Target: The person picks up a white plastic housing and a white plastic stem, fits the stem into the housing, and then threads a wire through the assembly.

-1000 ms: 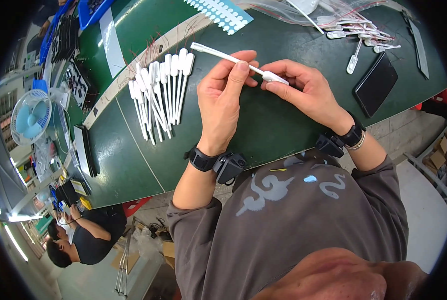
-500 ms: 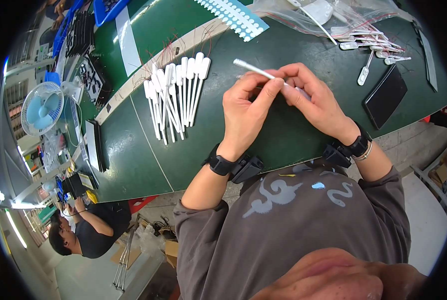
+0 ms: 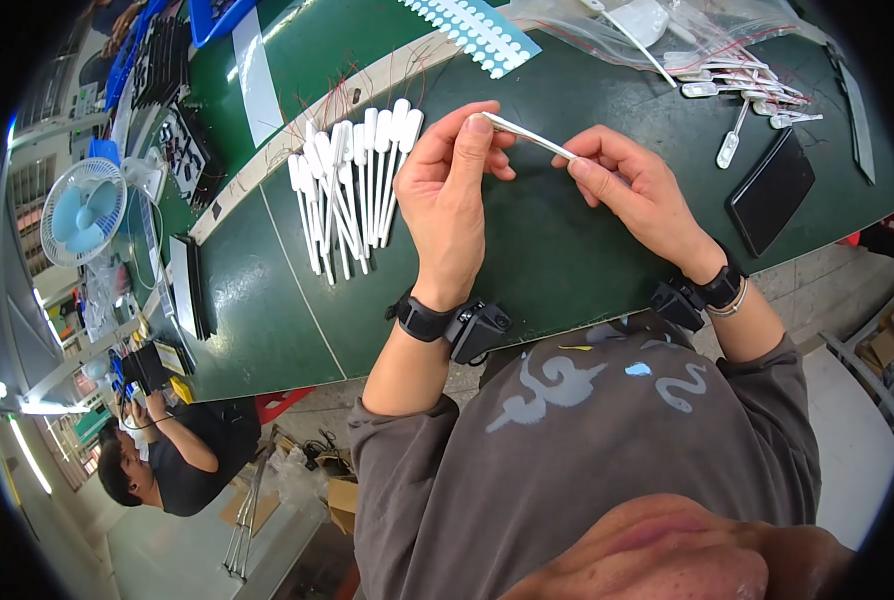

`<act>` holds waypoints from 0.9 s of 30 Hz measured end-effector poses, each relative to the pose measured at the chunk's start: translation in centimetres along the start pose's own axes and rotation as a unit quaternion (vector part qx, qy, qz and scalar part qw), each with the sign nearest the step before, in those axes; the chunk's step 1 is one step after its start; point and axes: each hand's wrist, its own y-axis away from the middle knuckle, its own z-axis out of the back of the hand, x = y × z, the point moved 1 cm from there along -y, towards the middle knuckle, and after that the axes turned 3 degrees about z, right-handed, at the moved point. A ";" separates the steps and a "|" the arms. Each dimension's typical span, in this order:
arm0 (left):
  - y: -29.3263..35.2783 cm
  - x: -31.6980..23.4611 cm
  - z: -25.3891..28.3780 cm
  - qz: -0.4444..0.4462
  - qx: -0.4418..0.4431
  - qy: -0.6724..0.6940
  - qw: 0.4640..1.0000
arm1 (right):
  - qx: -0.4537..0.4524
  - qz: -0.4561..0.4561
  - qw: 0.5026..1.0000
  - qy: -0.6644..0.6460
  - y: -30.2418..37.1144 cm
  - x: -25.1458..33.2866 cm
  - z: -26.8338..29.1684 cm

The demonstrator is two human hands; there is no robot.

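Note:
Between my two hands a thin white plastic stick [image 3: 530,136] slants down to the right above the green table [image 3: 537,255]. My left hand [image 3: 452,175] pinches its upper left end between thumb and forefinger. At the lower right end, the thumb and fingers of my right hand [image 3: 632,190] close on it, and fingers cover both ends. To the left of my left hand lies a row of white paddle-shaped pieces [image 3: 370,145] with thin stems, and fine red wires rise behind them.
A blue sheet of white stickers [image 3: 487,40] lies at the far side, beside a clear zip bag [image 3: 577,30]. More white pieces with red wires [image 3: 737,85] are heaped right, above a black phone [image 3: 772,192]. A fan [image 3: 84,208] and another person [image 3: 192,460] are at left.
My left hand has moved left and up, away from my right hand. The white stick now stretches between them, where before the hands were close together and its left end stuck out free.

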 end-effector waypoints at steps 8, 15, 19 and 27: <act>-0.2 0.0 0.6 0.041 0.014 -0.002 0.999 | -0.040 0.004 0.999 0.009 0.0 -0.2 0.3; -0.4 -0.5 0.8 -0.017 0.042 -0.095 0.994 | -0.072 0.005 0.997 0.038 0.0 -0.3 0.4; -0.5 -1.2 1.5 -0.062 0.069 -0.177 0.980 | -0.071 0.001 0.997 0.029 0.2 0.2 0.4; -0.6 -1.5 1.2 0.009 0.065 -0.139 0.988 | -0.054 0.005 0.996 0.071 0.1 0.3 0.4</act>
